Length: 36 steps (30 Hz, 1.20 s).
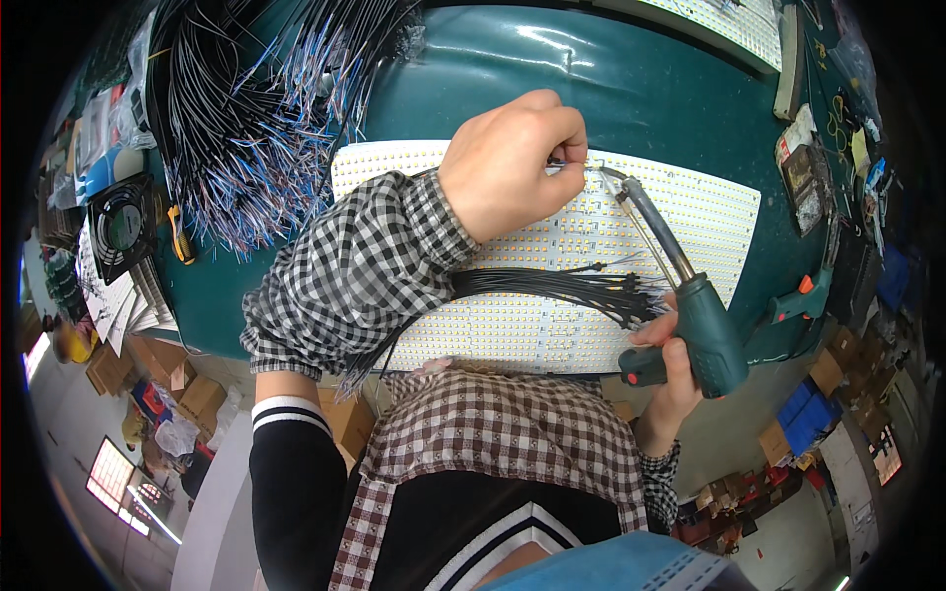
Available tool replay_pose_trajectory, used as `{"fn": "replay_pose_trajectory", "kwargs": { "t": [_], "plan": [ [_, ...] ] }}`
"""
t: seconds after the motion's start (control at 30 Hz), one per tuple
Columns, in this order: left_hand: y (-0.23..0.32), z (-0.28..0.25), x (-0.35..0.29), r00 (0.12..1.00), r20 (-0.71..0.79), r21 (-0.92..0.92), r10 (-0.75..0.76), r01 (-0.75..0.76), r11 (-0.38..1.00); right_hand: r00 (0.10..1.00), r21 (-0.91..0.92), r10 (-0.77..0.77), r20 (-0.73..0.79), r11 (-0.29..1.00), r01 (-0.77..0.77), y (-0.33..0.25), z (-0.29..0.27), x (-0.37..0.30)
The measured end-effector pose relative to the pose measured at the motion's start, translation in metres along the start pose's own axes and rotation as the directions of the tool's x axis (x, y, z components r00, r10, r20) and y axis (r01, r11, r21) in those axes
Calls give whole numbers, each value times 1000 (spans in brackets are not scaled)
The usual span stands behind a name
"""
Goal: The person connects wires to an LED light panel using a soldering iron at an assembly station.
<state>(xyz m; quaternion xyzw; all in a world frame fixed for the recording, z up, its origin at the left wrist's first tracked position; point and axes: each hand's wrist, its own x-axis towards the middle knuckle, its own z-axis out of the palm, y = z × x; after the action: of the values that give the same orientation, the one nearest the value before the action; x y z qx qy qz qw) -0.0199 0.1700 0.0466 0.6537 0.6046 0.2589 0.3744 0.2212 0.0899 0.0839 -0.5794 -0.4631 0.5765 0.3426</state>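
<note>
Left hand [512, 163], sleeve in black-and-white check: fingers curled together, thumb and forefinger pinching the end of a thin wire [558, 163] and holding it down at the upper edge of the LED panel [690, 212]. Right hand [670, 369]: wrapped around the grip of a dark green soldering gun [705, 330] with a red trigger, forefinger lying near that trigger; the gun's long metal barrel runs up and to the left, and its tip meets the panel just beside the pinched wire end. LED panel: a wide white sheet set with close rows of small yellow dots, lying flat on the green table [512, 69] directly in front of the person. Bundle of black wires [552, 286]: lies across the panel's lower half, passing under the left forearm, its bared ends fanned out near the right hand. Larger heap of black wires with blue ends [236, 128]: on the table to the left, well apart from the panel. Small black fan [123, 227]: at the far left edge. Second green-and-orange tool [803, 295]: on the table right of the panel. Further white dotted sheet [729, 25]: top right (only partly in view). Cardboard boxes [197, 394]: on the floor, lower left.
</note>
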Motion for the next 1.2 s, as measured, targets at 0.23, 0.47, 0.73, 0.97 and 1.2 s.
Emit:
{"fn": "replay_pose_trajectory", "kwargs": {
  "t": [0.23,0.47,0.73,0.97,1.2],
  "plan": [
    [0,-1,-1,1000,2,-1,5,-5,1000,1000,66,9,-27,998,-7,4,-4,-3],
    [2,-1,-1,1000,3,23,15,-15,1000,999,73,-29,-28,997,31,8,-9,-4],
    [36,-1,-43,960,36,151,276,-278,949,987,226,-70,-147,969,102,4,-14,-7],
    [21,27,-47,963,117,119,244,-257,959,984,280,-154,-90,944,173,13,-25,-7],
    [16,-18,-55,975,80,427,207,-221,877,975,204,-202,-94,954,218,16,-31,-9]
  ]
}}
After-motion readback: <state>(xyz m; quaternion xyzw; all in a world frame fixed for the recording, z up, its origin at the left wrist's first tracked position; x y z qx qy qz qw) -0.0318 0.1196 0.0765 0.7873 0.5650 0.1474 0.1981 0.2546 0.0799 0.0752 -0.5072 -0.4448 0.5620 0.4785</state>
